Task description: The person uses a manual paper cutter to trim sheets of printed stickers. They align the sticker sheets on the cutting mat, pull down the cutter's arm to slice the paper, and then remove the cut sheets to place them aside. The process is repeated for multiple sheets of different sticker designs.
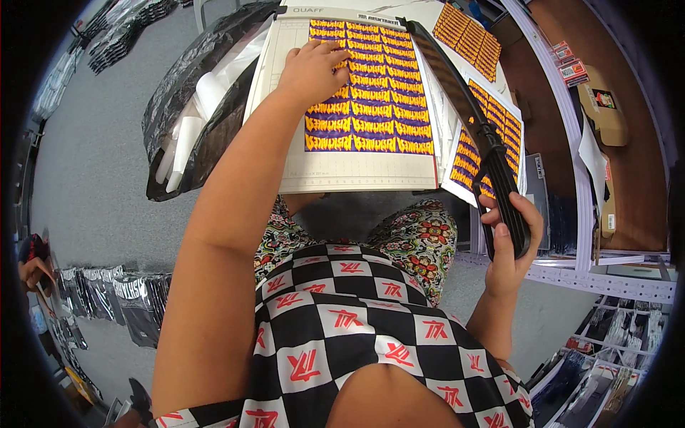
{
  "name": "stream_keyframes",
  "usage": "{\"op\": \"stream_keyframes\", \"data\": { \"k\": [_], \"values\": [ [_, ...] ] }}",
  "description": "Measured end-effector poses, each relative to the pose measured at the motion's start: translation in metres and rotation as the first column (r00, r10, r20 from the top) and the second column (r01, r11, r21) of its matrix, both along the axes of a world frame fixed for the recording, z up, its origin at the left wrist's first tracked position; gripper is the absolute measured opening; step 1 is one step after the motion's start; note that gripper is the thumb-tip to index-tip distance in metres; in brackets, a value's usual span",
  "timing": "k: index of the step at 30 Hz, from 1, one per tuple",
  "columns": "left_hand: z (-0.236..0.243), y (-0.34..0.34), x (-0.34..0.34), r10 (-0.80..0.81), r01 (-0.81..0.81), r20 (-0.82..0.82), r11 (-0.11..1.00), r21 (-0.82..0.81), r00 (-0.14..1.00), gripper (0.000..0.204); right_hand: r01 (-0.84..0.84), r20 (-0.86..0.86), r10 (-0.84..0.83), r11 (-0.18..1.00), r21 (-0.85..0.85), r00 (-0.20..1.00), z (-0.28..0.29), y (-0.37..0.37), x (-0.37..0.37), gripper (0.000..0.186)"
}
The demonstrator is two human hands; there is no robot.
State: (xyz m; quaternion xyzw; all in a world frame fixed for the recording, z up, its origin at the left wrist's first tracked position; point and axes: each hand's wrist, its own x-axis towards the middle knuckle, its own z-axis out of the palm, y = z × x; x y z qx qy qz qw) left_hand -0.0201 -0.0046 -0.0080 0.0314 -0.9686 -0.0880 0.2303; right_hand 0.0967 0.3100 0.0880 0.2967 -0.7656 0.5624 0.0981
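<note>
My left hand (314,68) rests with fingers apart and slightly bent on a sheet of yellow-and-purple stickers (371,114), which lies on the gridded bed of a paper cutter (285,171). My right hand (510,232) grips the black handle of the cutter's arm (510,192), which is raised along the bed's right side. Beneath that arm, more printed sticker sheets (499,121) lie to the right of the bed. Another orange-and-purple sheet (467,36) lies at the back right.
A black plastic bag with white rolls (189,143) is left of the cutter. A lilac metal shelving unit (571,264) with brown boards and cardboard packages (599,107) stands right. Bagged dark garments (143,307) lie on the grey floor. Another person (36,260) is at the far left edge.
</note>
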Motion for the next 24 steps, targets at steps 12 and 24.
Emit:
{"op": "stream_keyframes", "data": {
  "k": [12, 24],
  "values": [
    [0.001, 0.000, 0.000, -0.013, 0.013, 0.001, 1.000, 0.014, 1.000, 0.036, 0.017, -0.034, -0.016, 1.000, 0.019, 0.999, -0.031, 0.008, 0.005, 0.031],
    [0.003, -0.001, 0.001, -0.006, 0.006, 0.025, 1.000, 0.018, 1.000, 0.036, -0.002, -0.117, 0.002, 1.000, -0.001, 0.993, -0.065, 0.012, 0.007, 0.032]
  ]
}}
